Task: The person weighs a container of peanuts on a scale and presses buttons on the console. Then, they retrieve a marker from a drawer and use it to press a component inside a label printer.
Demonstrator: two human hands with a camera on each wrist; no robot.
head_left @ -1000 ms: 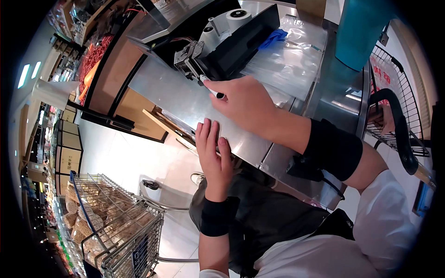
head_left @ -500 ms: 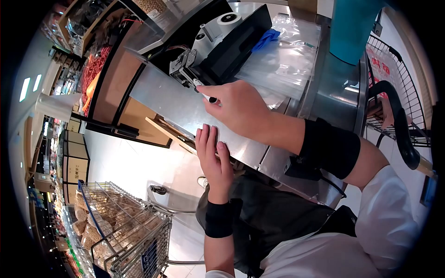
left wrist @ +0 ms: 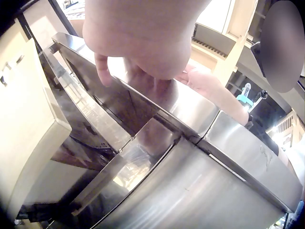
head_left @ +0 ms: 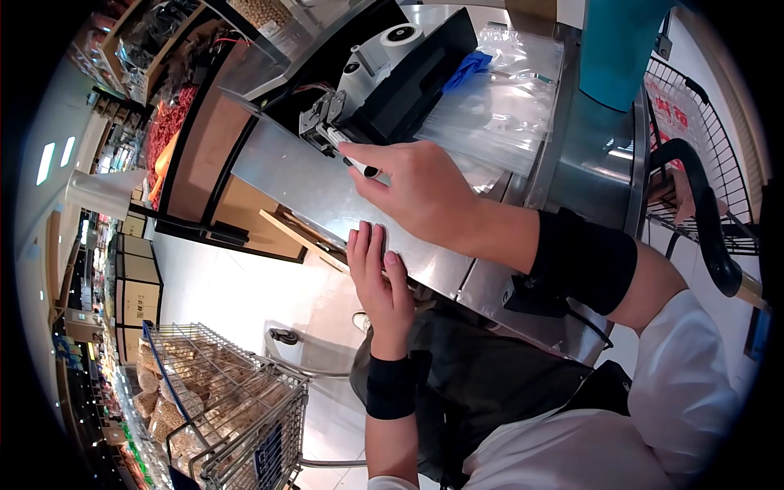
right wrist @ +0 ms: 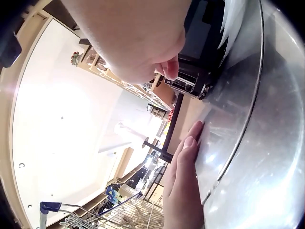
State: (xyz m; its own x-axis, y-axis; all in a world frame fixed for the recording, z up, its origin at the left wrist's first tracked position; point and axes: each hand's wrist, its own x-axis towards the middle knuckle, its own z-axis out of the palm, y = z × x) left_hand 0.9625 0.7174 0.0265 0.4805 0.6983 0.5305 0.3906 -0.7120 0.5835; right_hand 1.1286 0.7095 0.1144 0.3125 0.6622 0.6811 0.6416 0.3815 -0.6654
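Observation:
My right hand [head_left: 425,192] pinches a slim white pen [head_left: 359,167] with a black end between thumb and fingers. Its far tip meets the metal mechanism [head_left: 321,117] at the near end of an opened label printer [head_left: 400,98]. White rolls [head_left: 402,37] sit inside the printer, beside its long black panel. In the right wrist view the back of that hand [right wrist: 128,38] hides the pen. Fingers extended, my left hand [head_left: 382,286] rests on the front edge of the steel counter [head_left: 286,167] and holds nothing. Black bands wrap both wrists.
Clear plastic bags [head_left: 506,106] lie behind the printer, with a crumpled blue item [head_left: 467,70] on them. A teal panel [head_left: 622,57] rises at the back right. A cart of bagged goods [head_left: 233,400] stands lower left; another cart [head_left: 714,155] is at right. A wooden-edged drawer [head_left: 302,238] juts below the counter.
The head view has shifted slightly, so the printer and right hand appear farther left. The right hand still holds the pen against the mechanism, and the left hand stays on the counter edge.

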